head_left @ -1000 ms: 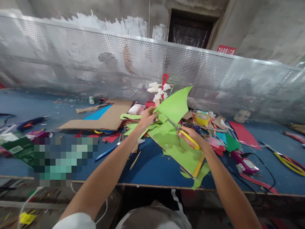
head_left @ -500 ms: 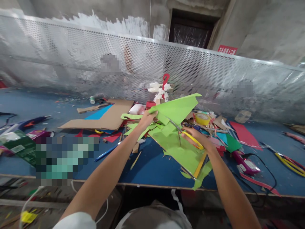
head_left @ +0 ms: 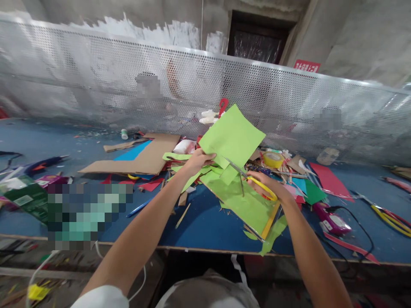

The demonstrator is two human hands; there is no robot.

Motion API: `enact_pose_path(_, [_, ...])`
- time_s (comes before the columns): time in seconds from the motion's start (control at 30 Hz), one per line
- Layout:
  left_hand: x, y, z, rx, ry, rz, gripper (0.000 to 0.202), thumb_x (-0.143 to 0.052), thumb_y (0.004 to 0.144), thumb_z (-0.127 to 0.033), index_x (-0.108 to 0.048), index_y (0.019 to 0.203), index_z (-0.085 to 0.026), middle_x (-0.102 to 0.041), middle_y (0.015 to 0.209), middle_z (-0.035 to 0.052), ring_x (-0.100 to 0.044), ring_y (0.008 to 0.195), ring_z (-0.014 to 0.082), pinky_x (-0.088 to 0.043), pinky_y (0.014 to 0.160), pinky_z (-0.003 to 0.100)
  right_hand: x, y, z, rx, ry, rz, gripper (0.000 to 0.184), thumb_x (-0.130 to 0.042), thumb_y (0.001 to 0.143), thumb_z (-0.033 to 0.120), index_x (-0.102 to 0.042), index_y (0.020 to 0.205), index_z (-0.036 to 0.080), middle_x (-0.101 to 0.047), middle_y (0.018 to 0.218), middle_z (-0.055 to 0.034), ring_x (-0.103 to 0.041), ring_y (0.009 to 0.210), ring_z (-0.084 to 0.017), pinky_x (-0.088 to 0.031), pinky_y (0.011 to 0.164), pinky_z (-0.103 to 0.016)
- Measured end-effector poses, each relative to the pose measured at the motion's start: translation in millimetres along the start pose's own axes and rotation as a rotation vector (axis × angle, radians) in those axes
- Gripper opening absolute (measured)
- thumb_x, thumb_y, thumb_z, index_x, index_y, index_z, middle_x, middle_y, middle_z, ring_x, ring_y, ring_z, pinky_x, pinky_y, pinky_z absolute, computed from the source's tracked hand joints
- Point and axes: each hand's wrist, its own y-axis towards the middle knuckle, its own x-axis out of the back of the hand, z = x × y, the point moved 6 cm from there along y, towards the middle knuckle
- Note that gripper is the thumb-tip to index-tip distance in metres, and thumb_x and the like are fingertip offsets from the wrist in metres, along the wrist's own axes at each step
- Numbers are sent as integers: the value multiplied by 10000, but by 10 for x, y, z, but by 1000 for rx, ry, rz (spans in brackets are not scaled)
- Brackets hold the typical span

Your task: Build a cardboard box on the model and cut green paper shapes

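My left hand [head_left: 196, 161] pinches the lower left edge of a bright green paper sheet [head_left: 233, 137], which stands raised and tilted above the table. My right hand [head_left: 266, 185] grips yellow-handled scissors [head_left: 248, 176]; their blades point up-left into the sheet's lower edge. More green paper pieces [head_left: 248, 205] lie flat under both hands on the blue table [head_left: 205, 222].
Brown cardboard [head_left: 144, 158] lies at the left. A yellow tape roll [head_left: 272, 159], red paper [head_left: 329, 179], a purple glue gun [head_left: 327, 217] with cable and coloured scraps sit at the right. A perforated metal screen [head_left: 96, 81] runs along the back. Table edge [head_left: 205, 249] is near me.
The green sheet has been turned and lifted by my left hand, showing a broader face. My right hand with the scissors has stayed almost in place.
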Motion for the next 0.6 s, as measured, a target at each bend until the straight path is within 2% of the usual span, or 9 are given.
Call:
enact_pose_path(0.13, [-18, -23, -22, -30, 75, 70, 404, -971, 664, -242, -768, 998, -141, -814, 976, 84, -764, 832, 175, -632, 831, 315, 14, -18, 38, 2, -17, 7, 506, -614, 953, 642, -696, 1096, 163, -684, 894, -71, -544, 672, -178, -446, 588, -308])
enact_pose_path(0.37, [-35, -39, -37, -34, 76, 97, 419, -977, 665, -261, -749, 997, -146, -804, 921, 75, -758, 757, 162, -639, 769, 293, 4, -40, 25, 47, -28, 23, 574, -563, 979, 641, -676, 1245, 145, -643, 821, -53, -508, 628, -171, -444, 556, -305])
enact_pose_path(0.47, [-40, -42, -10, -15, 68, 91, 439, -995, 635, -273, -747, 977, -151, -803, 907, 70, -751, 745, 162, -638, 735, 287, -4, -37, 41, 52, -4, 24, 535, -592, 969, 637, -712, 1206, 173, -665, 860, -71, -534, 638, -183, -442, 532, -305])
enact_pose_path(0.6, [-37, -23, 8, -27, 80, 83, 474, -1013, 595, -287, -753, 968, -153, -806, 918, 69, -745, 752, 162, -629, 722, 282, 1, -16, 27, 75, -1, -15, 507, -652, 944, 631, -748, 1148, 177, -673, 813, -83, -604, 679, -217, -461, 537, -301])
